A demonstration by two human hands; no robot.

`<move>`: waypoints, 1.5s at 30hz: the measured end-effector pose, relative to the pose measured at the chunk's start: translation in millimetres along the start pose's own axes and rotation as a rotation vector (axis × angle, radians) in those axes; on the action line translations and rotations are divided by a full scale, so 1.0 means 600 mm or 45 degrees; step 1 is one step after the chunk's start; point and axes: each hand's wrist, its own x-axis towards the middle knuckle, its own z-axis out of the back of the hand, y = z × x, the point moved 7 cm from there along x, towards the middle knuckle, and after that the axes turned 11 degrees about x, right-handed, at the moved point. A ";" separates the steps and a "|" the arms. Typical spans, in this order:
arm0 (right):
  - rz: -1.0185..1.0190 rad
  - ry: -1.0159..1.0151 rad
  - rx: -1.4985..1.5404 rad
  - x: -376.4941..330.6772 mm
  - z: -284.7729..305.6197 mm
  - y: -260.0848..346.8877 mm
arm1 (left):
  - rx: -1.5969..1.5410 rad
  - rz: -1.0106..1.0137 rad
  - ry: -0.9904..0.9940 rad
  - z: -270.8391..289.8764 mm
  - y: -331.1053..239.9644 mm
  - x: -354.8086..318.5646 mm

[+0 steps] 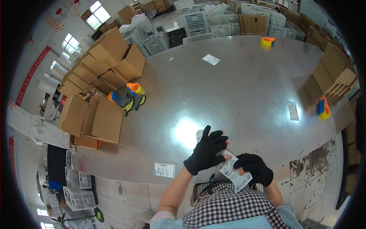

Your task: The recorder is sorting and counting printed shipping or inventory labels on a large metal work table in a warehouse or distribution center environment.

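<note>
Both my hands wear black gloves with bare fingertips and meet at the near edge of the table, in front of my checked apron. Between them runs a white strip of printed labels (pixel 233 173), slanting down toward my body. My left hand (pixel 209 149) lies over the strip's upper part, thumb on its face, with a corner showing beyond the fingers. My right hand (pixel 256 168) pinches the strip's right edge lower down. A single white label (pixel 164 170) lies on the table to the left of my hands.
The metal table (pixel 183 87) bears flattened and open cardboard boxes (pixel 103 118) at left, grey-yellow gloves (pixel 131 102), and orange tape dispensers (pixel 324 108). More labels (pixel 292 110) lie right and far. Folded cartons (pixel 335 72) stand at right; white crates (pixel 195 21) are stacked beyond.
</note>
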 end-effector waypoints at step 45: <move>0.061 -0.794 0.483 -0.049 0.054 -0.032 | 0.201 0.605 -0.459 0.037 0.093 -0.012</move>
